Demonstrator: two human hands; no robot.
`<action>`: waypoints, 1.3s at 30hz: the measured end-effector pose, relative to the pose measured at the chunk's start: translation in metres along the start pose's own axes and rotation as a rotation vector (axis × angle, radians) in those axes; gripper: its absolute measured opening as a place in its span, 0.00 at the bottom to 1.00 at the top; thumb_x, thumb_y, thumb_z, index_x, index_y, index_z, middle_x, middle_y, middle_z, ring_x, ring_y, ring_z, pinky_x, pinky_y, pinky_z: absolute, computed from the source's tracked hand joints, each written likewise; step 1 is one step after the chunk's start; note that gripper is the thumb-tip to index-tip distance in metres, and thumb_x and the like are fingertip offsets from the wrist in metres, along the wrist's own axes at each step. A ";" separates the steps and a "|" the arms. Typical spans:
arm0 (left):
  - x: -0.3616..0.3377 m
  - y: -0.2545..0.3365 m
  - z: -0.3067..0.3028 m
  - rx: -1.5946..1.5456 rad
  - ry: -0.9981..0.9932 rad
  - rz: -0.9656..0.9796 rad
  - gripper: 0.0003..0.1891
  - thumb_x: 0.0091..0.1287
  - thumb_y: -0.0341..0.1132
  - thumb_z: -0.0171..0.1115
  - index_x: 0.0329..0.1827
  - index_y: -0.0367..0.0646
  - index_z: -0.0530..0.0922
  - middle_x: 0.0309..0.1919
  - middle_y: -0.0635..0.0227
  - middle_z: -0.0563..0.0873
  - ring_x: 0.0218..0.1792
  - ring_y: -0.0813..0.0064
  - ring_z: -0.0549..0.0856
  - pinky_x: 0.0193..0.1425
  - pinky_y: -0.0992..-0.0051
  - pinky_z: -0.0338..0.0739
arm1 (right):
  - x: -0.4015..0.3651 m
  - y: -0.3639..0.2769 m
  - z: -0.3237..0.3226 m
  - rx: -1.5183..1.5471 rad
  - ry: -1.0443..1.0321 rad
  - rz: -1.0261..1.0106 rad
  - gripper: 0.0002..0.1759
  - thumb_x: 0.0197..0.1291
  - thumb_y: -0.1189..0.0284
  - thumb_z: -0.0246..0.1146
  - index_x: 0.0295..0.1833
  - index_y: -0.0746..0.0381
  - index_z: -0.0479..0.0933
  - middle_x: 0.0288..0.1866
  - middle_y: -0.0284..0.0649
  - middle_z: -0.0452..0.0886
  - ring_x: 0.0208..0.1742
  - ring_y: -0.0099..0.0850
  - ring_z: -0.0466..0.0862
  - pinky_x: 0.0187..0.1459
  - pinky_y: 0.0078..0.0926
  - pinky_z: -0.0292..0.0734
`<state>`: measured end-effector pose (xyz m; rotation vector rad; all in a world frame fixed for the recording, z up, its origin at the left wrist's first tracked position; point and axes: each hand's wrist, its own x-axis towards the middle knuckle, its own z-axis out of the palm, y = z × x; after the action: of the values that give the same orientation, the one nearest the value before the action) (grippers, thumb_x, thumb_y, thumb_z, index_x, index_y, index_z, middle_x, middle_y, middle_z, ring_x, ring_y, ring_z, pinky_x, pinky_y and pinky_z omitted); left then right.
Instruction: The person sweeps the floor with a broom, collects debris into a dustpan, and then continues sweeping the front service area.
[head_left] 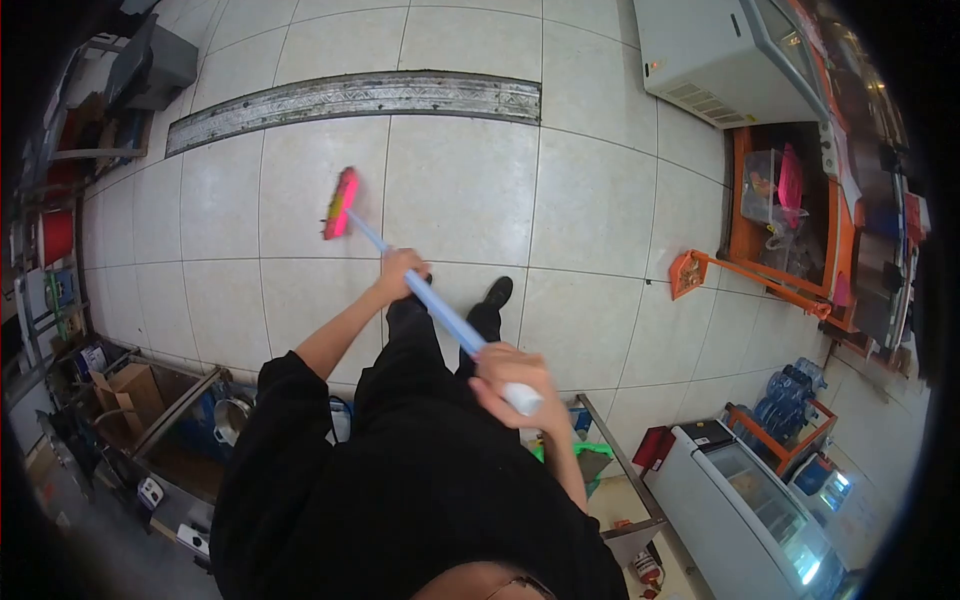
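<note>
A broom point(446, 316) with a light blue handle and a pink head slants across the view in front of my body. Its pink head point(344, 202) rests on the tiled floor, ahead and to the left, with dark bristles on its left side. My left hand point(402, 272) is wrapped around the lower part of the handle. Higher up, near the white end cap point(522, 399), my right hand point(514, 376) grips the same handle. My shoes point(499, 291) stand on the tiles below the handle.
A metal floor strip point(360, 97) runs across the tiles ahead. On the right, an orange long-handled dustpan point(688, 273) leans by an orange cabinet point(741, 215), near a white freezer point(690, 55). Another glass-topped freezer point(735, 520) stands lower right. Shelves with a cardboard box point(135, 393) line the left.
</note>
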<state>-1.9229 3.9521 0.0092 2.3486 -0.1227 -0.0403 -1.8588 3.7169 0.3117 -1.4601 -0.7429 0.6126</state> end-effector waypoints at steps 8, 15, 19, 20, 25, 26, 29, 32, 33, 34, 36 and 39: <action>0.140 0.291 0.170 -0.594 -0.092 0.337 0.18 0.57 0.33 0.58 0.10 0.41 0.65 0.10 0.59 0.70 0.15 0.53 0.72 0.23 0.60 0.64 | -0.105 -0.128 -0.129 -0.196 0.254 -0.018 0.17 0.35 0.88 0.61 0.14 0.61 0.59 0.14 0.39 0.66 0.13 0.36 0.68 0.18 0.28 0.62; 0.183 0.425 0.163 -0.662 -0.279 0.503 0.20 0.59 0.29 0.57 0.09 0.39 0.63 0.09 0.58 0.69 0.17 0.56 0.72 0.27 0.62 0.66 | -0.166 -0.184 -0.166 -0.332 0.408 -0.328 0.17 0.38 0.80 0.64 0.10 0.59 0.62 0.08 0.34 0.64 0.08 0.28 0.66 0.13 0.23 0.61; 0.203 0.394 0.139 -0.440 -0.285 0.450 0.08 0.42 0.33 0.64 0.16 0.45 0.71 0.14 0.62 0.75 0.24 0.58 0.76 0.33 0.62 0.71 | -0.177 -0.190 -0.236 -0.039 0.134 -0.348 0.17 0.38 0.82 0.64 0.13 0.59 0.62 0.11 0.35 0.65 0.12 0.31 0.68 0.19 0.26 0.65; 0.209 0.373 0.121 -0.393 -0.261 0.361 0.08 0.39 0.30 0.61 0.15 0.45 0.68 0.15 0.61 0.73 0.24 0.57 0.75 0.32 0.62 0.68 | -0.184 -0.167 -0.245 0.035 0.134 -0.329 0.16 0.38 0.81 0.65 0.13 0.59 0.63 0.11 0.37 0.67 0.13 0.32 0.71 0.18 0.27 0.65; 0.252 0.202 0.069 -0.003 -0.103 0.159 0.08 0.45 0.33 0.59 0.13 0.46 0.71 0.18 0.64 0.76 0.27 0.59 0.77 0.41 0.58 0.68 | -0.092 -0.049 -0.272 -0.078 0.202 -0.036 0.10 0.42 0.84 0.62 0.18 0.63 0.67 0.19 0.40 0.72 0.22 0.37 0.75 0.44 0.36 0.75; 0.258 0.164 0.069 0.116 -0.038 0.116 0.07 0.44 0.35 0.59 0.13 0.46 0.72 0.18 0.64 0.76 0.30 0.59 0.78 0.40 0.59 0.68 | -0.070 -0.014 -0.273 -0.006 0.180 -0.055 0.10 0.43 0.84 0.62 0.19 0.64 0.67 0.19 0.38 0.72 0.22 0.36 0.73 0.43 0.36 0.75; 0.272 0.098 0.073 0.345 0.103 0.119 0.08 0.43 0.37 0.59 0.12 0.46 0.72 0.17 0.65 0.75 0.30 0.62 0.78 0.40 0.61 0.68 | -0.010 0.037 -0.264 0.093 0.129 -0.031 0.15 0.44 0.85 0.61 0.18 0.63 0.62 0.17 0.38 0.66 0.21 0.36 0.69 0.46 0.34 0.73; 0.313 0.109 0.094 -0.273 -0.092 0.082 0.07 0.40 0.34 0.59 0.12 0.45 0.71 0.22 0.65 0.78 0.31 0.65 0.79 0.39 0.63 0.68 | 0.028 -0.002 -0.289 -0.010 0.168 -0.028 0.17 0.43 0.86 0.60 0.16 0.62 0.58 0.16 0.39 0.62 0.20 0.39 0.67 0.29 0.32 0.66; 0.339 0.151 0.093 -0.344 -0.086 0.206 0.06 0.38 0.32 0.59 0.12 0.44 0.70 0.22 0.64 0.79 0.30 0.64 0.80 0.32 0.70 0.71 | 0.027 -0.024 -0.308 -0.038 0.197 -0.018 0.18 0.42 0.87 0.60 0.16 0.62 0.58 0.16 0.40 0.61 0.19 0.40 0.66 0.25 0.31 0.63; 0.349 0.163 0.125 -0.351 -0.069 0.227 0.07 0.37 0.32 0.60 0.12 0.43 0.69 0.24 0.65 0.79 0.29 0.64 0.80 0.33 0.70 0.71 | 0.024 -0.044 -0.324 -0.064 0.214 -0.023 0.17 0.41 0.88 0.58 0.15 0.62 0.58 0.15 0.39 0.61 0.17 0.39 0.66 0.21 0.30 0.61; 0.383 0.242 0.126 -0.520 -0.124 0.212 0.10 0.46 0.30 0.60 0.12 0.42 0.68 0.17 0.66 0.76 0.26 0.65 0.79 0.45 0.64 0.73 | 0.030 -0.081 -0.330 -0.042 0.359 -0.109 0.16 0.37 0.90 0.57 0.14 0.61 0.59 0.12 0.38 0.60 0.12 0.38 0.62 0.17 0.30 0.58; 0.411 0.291 0.176 -0.434 -0.324 0.320 0.11 0.54 0.31 0.58 0.15 0.44 0.70 0.14 0.66 0.74 0.25 0.64 0.78 0.62 0.55 0.66 | 0.037 -0.102 -0.333 -0.078 0.390 -0.079 0.16 0.36 0.91 0.56 0.13 0.61 0.58 0.11 0.37 0.61 0.11 0.35 0.63 0.17 0.28 0.58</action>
<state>-1.5484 3.5829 0.0951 1.8511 -0.5873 -0.2633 -1.5881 3.5261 0.4267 -1.5542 -0.5181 0.2280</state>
